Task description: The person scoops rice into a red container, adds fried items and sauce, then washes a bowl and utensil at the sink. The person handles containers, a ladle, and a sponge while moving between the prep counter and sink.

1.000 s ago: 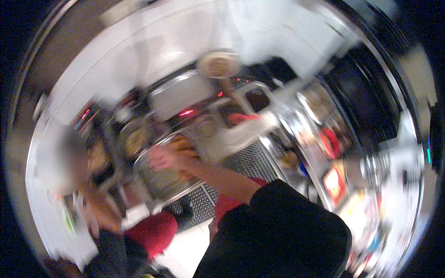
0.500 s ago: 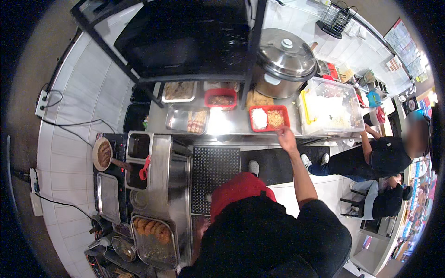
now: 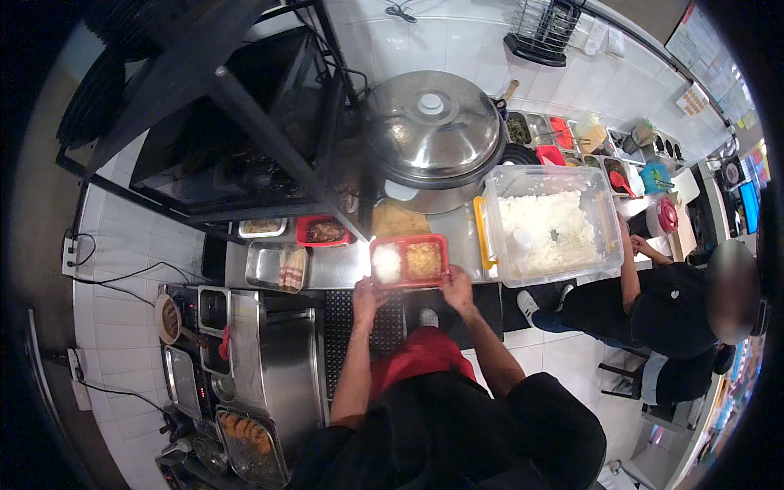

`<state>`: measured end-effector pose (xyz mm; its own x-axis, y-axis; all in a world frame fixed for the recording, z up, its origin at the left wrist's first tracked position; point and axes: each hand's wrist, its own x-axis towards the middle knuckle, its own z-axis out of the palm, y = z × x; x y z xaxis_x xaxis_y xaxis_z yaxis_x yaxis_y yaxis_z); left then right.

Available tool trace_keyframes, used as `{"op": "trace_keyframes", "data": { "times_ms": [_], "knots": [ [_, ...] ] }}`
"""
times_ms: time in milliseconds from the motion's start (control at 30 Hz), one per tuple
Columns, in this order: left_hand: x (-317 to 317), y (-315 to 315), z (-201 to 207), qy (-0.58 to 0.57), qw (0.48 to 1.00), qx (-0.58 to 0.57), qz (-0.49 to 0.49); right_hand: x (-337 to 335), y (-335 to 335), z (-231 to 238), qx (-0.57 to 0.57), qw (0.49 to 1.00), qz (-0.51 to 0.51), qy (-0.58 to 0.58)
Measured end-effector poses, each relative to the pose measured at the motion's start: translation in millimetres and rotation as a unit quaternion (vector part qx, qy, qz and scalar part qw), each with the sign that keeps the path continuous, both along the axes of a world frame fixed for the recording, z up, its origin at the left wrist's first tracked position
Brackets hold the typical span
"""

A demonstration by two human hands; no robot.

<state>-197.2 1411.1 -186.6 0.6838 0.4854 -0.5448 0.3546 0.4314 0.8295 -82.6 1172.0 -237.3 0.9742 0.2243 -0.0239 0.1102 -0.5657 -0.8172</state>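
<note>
A red two-part food tray (image 3: 410, 282) is at the front edge of the steel counter, with white rice (image 3: 386, 261) in its left compartment and a yellow crumbly food (image 3: 424, 260) in the right one. My left hand (image 3: 367, 300) grips its near left corner. At the near right corner, the fingers of my right hand (image 3: 456, 289) close on the rim. Right of the tray stands a clear plastic bin (image 3: 508, 273) of rice with a yellow clip on its side. Behind the tray lies a flat tan piece (image 3: 400, 220).
A big steel cooker (image 3: 433, 131) stands behind, beside a black shelf frame (image 3: 269, 135). A metal tray (image 3: 261, 269) with skewers and a red meat container (image 3: 322, 232) sit left. Fried pieces fill a tray (image 3: 273, 465) lower left. A co-worker (image 3: 653, 294) stands at right.
My left hand has come up from beside my body to the tray's left corner. My view has shifted to the right, and my right hand stays at the tray's right corner.
</note>
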Motion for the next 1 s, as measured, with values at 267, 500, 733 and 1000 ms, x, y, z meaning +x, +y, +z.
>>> {"op": "trace_keyframes", "data": {
  "times_ms": [267, 500, 733, 1000],
  "knots": [
    [-35, 34, 6, -0.01, 0.989, -0.017, 0.145, -22, 53, 37, 0.015, 0.994, 0.107, 0.032],
    [-46, 65, 1, -0.057, 0.982, -0.043, 0.177, 55, 93, 70, -0.163, 0.965, 0.164, -0.121],
    [-51, 66, -9, -0.076, 0.967, -0.114, 0.216, 119, 133, 66, -0.283, 0.868, 0.346, -0.216],
    [-42, 39, 13, -0.102, 0.945, -0.233, 0.204, 99, 95, 45, -0.083, 0.971, 0.182, -0.13]
  ]
}}
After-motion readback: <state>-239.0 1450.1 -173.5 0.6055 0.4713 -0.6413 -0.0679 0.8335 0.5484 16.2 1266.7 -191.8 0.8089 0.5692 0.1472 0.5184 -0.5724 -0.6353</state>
